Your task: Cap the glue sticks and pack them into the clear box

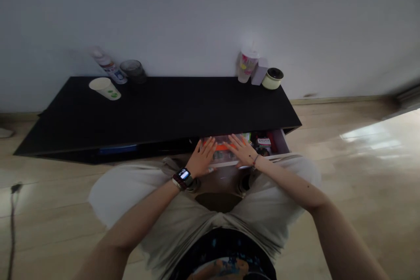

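Below the black cabinet top, a drawer (pixel 285 141) is pulled out in front of my knees. Inside it lies a clear plastic case (pixel 220 157) with an orange strip. My left hand (pixel 202 159) rests flat over the left end of this case, fingers stretched out. Over its right end is my right hand (pixel 243 151), also flat with the fingers spread. Neither hand is wrapped round anything. To the right in the drawer sit a small white and red box (pixel 263 142) and some dark items that I cannot make out.
On the black cabinet (pixel 183 105) stand a paper cup (pixel 104 88), a spray can (pixel 113 70), a dark glass (pixel 134 71), a plastic cup with a lid (pixel 246 66), a pale box (pixel 260 72) and a cream jar (pixel 272 79). A black cable (pixel 13 218) lies on the floor at left.
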Motion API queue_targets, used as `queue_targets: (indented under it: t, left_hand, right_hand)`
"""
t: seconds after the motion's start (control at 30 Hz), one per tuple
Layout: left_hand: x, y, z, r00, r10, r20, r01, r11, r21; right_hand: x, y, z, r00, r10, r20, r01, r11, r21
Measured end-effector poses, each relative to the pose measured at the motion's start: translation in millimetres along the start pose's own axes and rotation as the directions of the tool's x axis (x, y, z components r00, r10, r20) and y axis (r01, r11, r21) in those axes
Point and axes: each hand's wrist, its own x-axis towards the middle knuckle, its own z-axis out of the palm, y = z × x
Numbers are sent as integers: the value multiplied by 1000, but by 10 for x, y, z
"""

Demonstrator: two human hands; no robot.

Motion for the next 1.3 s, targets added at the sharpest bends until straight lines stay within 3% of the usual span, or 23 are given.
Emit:
queue_targets:
  t: [0.33,0.6,0.8,1.03,1.17,1.3]
  left_hand:
    - [327,-286,-52,996,-90,15,89,995,42]
    - [481,-455,-10,996,-91,-5,91,996,24]
    - [513,-539,192,987,-91,-132,88,996,-25]
    - [540,-641,384,938,-65,-341,52,998,-48]
    - [548,-644,426,928,-75,-366,47,995,-85]
    - [560,-633,357,944,-91,-317,63,993,-97]
  right_hand:
    - [258,193,-160,997,63,-35,-62,998,24]
    - [450,353,-126,987,130,-91,-125,990,58]
    - [535,382,8,968,185,-172,-175,982,74]
    - [602,403,198,940,186,-284,-181,982,46]
    - [593,379,221,934,194,-300,-189,981,45]
    - [591,344,58,944,202,-260,-186,979,84]
